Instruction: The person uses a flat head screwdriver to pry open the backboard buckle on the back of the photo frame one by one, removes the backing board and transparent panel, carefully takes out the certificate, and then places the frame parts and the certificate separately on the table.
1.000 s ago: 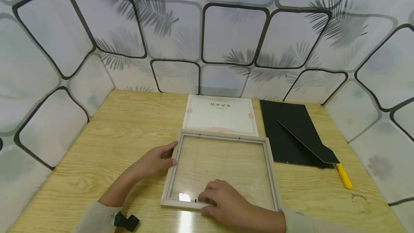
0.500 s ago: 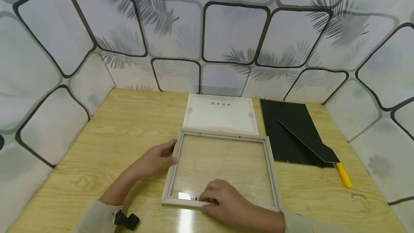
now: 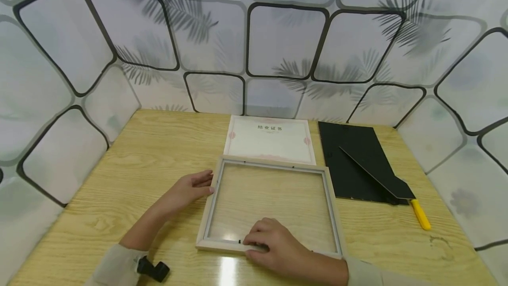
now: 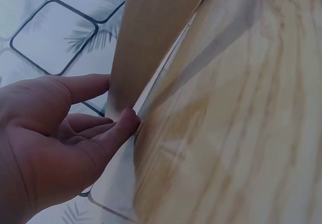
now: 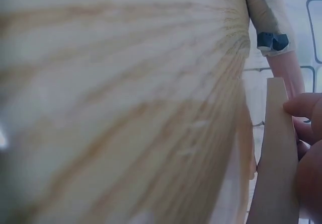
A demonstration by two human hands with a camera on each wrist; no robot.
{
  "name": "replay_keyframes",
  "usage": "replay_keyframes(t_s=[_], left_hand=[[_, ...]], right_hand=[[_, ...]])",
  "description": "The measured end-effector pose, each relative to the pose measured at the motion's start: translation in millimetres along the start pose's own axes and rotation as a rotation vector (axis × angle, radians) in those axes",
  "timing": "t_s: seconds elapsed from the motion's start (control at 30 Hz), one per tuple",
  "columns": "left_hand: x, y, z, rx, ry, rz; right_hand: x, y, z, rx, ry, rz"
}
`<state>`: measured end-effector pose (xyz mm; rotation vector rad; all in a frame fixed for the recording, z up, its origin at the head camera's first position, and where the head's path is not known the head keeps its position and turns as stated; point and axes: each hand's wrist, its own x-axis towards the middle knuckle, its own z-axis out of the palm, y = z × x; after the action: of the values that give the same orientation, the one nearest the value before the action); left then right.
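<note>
A pale wooden picture frame (image 3: 206, 228) with a clear pane and a grey inner lip lies flat on the table. Small dark tabs show along its inner edge. My right hand (image 3: 278, 246) grips the near rail, with curled fingers inside the lip and the thumb along the outer side. Whatever lies under those fingers is hidden. At the left rail, my left hand (image 3: 190, 191) touches the outer side with its thumb, the other fingers loosely extended. In the left wrist view, the left hand's thumb and index finger meet the rail (image 4: 146, 38).
Behind the frame lies a white certificate sheet (image 3: 270, 142) with a pink border. To the right rests a black board (image 3: 347, 153), with a narrower black piece (image 3: 377, 175) tilted over it. A yellow handle (image 3: 421, 215) sticks out beneath that piece. Patterned walls bound the wooden table (image 3: 158, 144).
My left hand's fingers have drawn slightly back from the left rail and lie closer together. The right hand stays at the near rail, almost unmoved.
</note>
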<state>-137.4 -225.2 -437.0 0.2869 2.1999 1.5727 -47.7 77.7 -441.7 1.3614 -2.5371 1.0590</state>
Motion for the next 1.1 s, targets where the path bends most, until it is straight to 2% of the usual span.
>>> replay_keyframes(t_s=[0.23,0.57,0.83,1.1], left_hand=[[0.1,2.2,3.3,-0.048,0.047,-0.01],[0.9,2.2,16.1,-0.127,0.068,-0.018],[3.0,3.5,21.4,-0.212,0.056,-0.037],[5.3,0.1,23.1,-0.291,0.073,-0.053]], right_hand=[[-0.4,-0.1,1.3,-0.011,0.048,-0.03],[1.2,-0.7,2.3,0.011,0.024,-0.012],[2.5,0.3,2.9,0.012,0.008,-0.013],[4.7,0.2,-1.4,0.064,-0.066,0.039]])
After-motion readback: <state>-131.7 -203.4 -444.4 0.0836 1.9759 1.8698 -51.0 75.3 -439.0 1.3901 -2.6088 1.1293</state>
